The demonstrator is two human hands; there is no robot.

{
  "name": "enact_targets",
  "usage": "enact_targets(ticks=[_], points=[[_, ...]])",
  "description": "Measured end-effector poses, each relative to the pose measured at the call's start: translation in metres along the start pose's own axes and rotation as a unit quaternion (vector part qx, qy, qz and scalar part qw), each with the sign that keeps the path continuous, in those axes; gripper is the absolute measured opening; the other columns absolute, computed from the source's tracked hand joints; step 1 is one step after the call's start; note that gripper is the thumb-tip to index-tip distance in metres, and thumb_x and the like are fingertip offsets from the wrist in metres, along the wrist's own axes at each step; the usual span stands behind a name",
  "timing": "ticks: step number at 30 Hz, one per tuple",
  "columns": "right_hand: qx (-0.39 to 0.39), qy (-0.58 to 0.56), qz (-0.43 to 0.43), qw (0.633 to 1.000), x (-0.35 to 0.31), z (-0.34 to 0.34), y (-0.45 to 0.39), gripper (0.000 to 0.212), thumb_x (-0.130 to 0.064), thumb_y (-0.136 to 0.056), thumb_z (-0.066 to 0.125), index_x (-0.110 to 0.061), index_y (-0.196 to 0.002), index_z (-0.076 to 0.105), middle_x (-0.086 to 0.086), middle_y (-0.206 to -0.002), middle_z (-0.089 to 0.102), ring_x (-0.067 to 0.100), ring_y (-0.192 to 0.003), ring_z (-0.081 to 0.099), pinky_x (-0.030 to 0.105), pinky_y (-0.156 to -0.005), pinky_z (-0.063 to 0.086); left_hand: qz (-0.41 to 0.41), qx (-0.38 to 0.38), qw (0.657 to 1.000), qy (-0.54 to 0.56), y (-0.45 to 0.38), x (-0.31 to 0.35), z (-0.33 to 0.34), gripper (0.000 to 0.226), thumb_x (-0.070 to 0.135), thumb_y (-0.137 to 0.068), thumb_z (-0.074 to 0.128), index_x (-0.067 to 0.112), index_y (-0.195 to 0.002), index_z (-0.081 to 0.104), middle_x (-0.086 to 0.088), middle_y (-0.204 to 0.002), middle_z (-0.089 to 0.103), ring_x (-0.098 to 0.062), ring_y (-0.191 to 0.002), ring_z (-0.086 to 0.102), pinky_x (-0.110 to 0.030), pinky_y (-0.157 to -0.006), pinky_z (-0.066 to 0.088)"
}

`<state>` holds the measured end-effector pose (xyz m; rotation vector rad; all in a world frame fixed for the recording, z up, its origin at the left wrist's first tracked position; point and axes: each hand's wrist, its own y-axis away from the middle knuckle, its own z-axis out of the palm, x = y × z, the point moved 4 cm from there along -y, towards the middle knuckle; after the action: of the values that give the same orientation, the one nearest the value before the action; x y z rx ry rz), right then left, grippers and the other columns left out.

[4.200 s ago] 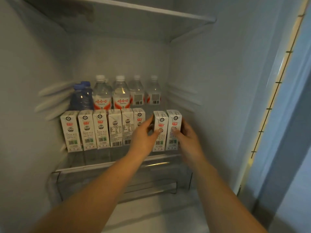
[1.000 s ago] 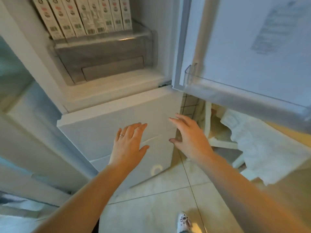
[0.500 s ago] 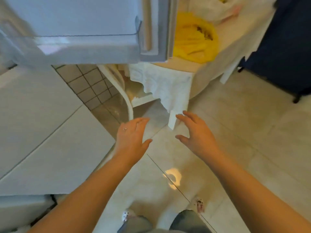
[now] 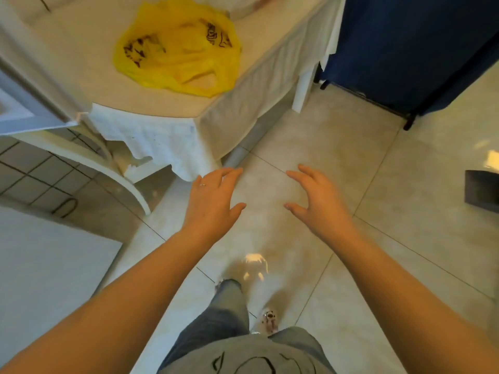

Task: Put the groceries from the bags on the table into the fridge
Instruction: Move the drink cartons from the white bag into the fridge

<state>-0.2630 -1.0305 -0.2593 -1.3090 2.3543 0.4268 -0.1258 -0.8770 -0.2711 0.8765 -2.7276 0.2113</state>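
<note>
A crumpled yellow plastic bag (image 4: 178, 49) with black print lies on the table (image 4: 81, 66), which is covered by a white cloth that hangs over its edge. Both my hands hover in front of me over the floor, below the table's near corner. My left hand (image 4: 213, 201) is empty, fingers straight and spread, a ring on one finger. My right hand (image 4: 316, 198) is empty too, fingers relaxed and slightly bent. A corner of the open fridge door (image 4: 24, 112) shows at the far left, and the fridge's lower white front (image 4: 46, 271) fills the lower left.
A white chair (image 4: 89, 160) stands under the table by a tiled wall. A dark blue curtain or cover (image 4: 405, 49) on a black frame hangs at the upper right. A dark box (image 4: 482, 190) sits on the pale tiled floor at the right edge.
I have turned away from the fridge shelf with its milk cartons and toward the table. The yellow bag has come closer and into fuller view. Both hands stay empty and held out.
</note>
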Motion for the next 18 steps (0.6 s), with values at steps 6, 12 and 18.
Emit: enact_targets(ticks=[6, 12, 18], points=[[-0.009, 0.012, -0.001, 1.0, 0.044, -0.02, -0.074, 0.064, -0.03, -0.083, 0.068, -0.023, -0.14, 0.04, 0.002, -0.151, 0.029, 0.019, -0.138, 0.027, 0.03, -0.111, 0.022, 0.006, 0.026, 0.999, 0.02, -0.095, 0.01, 0.015, 0.066, 0.033, -0.077, 0.074, 0.016, -0.134, 0.045, -0.006, -0.132, 0.051, -0.029, -0.118, 0.05, -0.051, -0.099, 0.039], [-0.006, 0.018, -0.01, 1.0, 0.071, -0.054, -0.201, 0.062, -0.03, -0.084, 0.067, -0.024, -0.139, 0.04, 0.0, -0.151, 0.028, 0.019, -0.138, 0.026, 0.029, -0.11, 0.022, 0.012, 0.043, 0.998, 0.035, -0.228, 0.0, 0.018, 0.066, 0.031, -0.078, 0.073, 0.014, -0.135, 0.044, -0.009, -0.131, 0.051, -0.03, -0.119, 0.049, -0.049, -0.1, 0.039], [-0.008, 0.006, -0.017, 1.0, 0.084, -0.091, -0.33, 0.061, -0.031, -0.085, 0.066, -0.026, -0.14, 0.038, -0.002, -0.151, 0.027, 0.016, -0.137, 0.025, 0.027, -0.109, 0.023, -0.011, 0.055, 0.998, 0.025, -0.362, -0.016, 0.005, 0.067, 0.032, -0.077, 0.073, 0.019, -0.136, 0.044, -0.005, -0.134, 0.05, -0.025, -0.124, 0.045, -0.051, -0.102, 0.036]])
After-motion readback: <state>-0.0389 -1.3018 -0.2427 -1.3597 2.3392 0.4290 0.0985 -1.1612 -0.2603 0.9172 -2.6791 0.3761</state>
